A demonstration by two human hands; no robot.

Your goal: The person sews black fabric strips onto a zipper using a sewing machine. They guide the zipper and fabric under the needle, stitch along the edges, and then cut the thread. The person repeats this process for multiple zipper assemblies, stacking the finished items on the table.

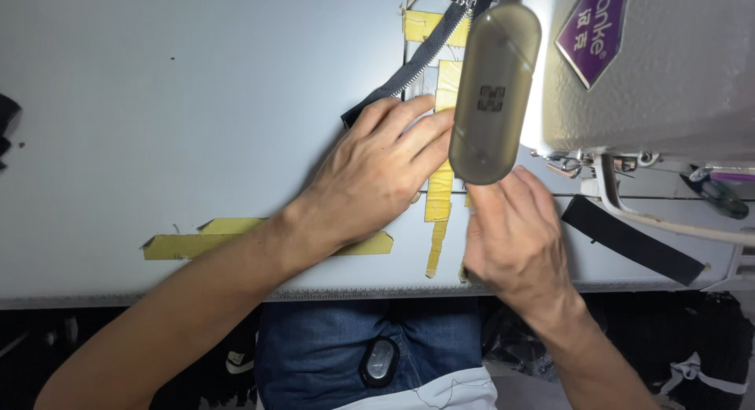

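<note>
Grey worktop: we see the sewing table (157, 88) running pale and flat under both hands, with strips of yellow masking tape (440, 198) stuck to it.
Left hand: our left hand (377, 170) lies flat, fingers together, pressing down on the dark zipper tape (409, 72) near the tape strips.
Right hand: our right hand (515, 237) sits just beside the left, fingers loosely curled under the machine lamp (491, 91); whether it pinches anything we cannot tell, since the lamp hides the fingertips.
Zipper: it runs diagonally from under the left fingers up toward the sewing machine (653, 72).
Nearby: a black fabric strip (633, 241) lies right of the right hand, apart from it.
</note>
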